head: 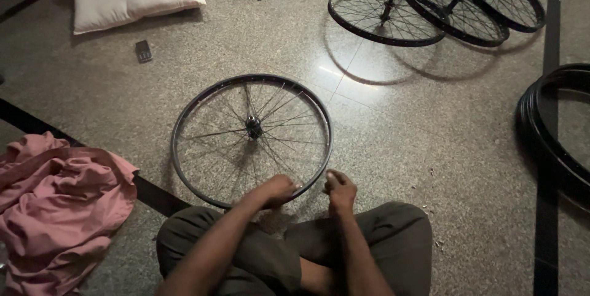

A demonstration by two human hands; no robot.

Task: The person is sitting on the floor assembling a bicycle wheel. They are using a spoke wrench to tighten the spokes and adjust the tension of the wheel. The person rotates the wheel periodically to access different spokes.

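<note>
My left hand [279, 190] is clamped on the wheel [252, 139] rim's near edge; my right hand [340, 190], curled together, looks empty.

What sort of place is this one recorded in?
Probably an informal bicycle-wheel workshop on a stone floor: both hands, left hand and right hand, at a spoked wheel, three spare wheels, stacked tyres.

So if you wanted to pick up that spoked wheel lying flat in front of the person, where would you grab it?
Probably by the near arc of the rim, coming from the person's side. The wheel lies flat on the floor, and both the left hand and right hand are already at that edge; the thin spokes look poor to grip.
</note>
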